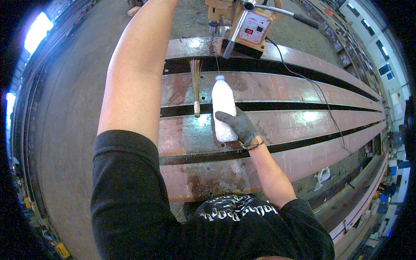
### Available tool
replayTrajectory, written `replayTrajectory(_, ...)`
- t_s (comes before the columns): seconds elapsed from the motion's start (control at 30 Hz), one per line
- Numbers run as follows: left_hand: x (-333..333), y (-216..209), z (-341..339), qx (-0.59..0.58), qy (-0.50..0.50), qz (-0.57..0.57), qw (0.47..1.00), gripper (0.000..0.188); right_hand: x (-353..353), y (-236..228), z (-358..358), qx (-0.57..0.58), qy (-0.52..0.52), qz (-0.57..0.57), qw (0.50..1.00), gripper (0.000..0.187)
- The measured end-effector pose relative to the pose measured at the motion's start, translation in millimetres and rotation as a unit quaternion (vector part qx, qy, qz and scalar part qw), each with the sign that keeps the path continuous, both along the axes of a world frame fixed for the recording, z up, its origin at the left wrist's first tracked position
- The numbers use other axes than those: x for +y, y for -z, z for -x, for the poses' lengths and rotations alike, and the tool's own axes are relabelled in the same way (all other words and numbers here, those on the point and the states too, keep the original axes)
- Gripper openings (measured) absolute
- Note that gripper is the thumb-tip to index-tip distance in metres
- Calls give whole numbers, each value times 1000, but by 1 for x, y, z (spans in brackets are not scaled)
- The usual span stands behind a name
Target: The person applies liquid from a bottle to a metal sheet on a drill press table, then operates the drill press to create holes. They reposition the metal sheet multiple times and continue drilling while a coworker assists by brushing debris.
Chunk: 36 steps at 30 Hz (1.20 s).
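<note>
My right hand [241,125], in a dark grey glove, is closed around a white plastic bottle [223,99]. The bottle is tilted with its cap end toward the drill, and a thin line like a jet of liquid runs from its tip toward the drill's chuck [212,28]. The magnetic-base drill [252,27], tan with a control panel, stands on the far steel bar. My left arm [136,73] reaches forward past the upper edge, so my left hand is out of the picture. Left of the bottle lies a bundle brush of thin bristles [196,89].
Several long, rust-brown steel bars [277,125] lie side by side with dark gaps between them, wet in patches and drilled with small holes. A black cable [318,86] trails from the drill across them. The drill's feed handle [305,21] sticks out right. A white scrap [322,177] lies near right.
</note>
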<state>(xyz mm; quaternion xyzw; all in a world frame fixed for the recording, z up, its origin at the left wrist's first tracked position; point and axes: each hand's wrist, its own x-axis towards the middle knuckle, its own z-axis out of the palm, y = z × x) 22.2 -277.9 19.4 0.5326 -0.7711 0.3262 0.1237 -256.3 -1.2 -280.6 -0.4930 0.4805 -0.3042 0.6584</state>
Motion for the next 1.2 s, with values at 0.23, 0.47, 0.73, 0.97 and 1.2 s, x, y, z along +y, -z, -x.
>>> replayTrajectory(0.23, 8, 0, 5, -10, -1, 21, 1000, 53, -3, 13, 3, 13, 7, 14, 1000, 57)
replayTrajectory(0.47, 10, 0, 6, 3, 6, -5, 1000, 49, 4, 9, 1, 33, 67, 202, 977, 83)
replayTrajectory(0.73, 9, 4, 5, 0, 5, 18, 1000, 48, 28, 11, 34, 144, -10, 304, 942, 84)
replayTrajectory(0.97, 7, 6, -1, 21, 13, 23, 999, 47, 29, -4, 49, 206, -65, 310, 926, 72)
replayTrajectory(1.2, 14, 2, 9, 12, -11, -38, 999, 45, 17, -9, 64, 224, -150, 305, 913, 74)
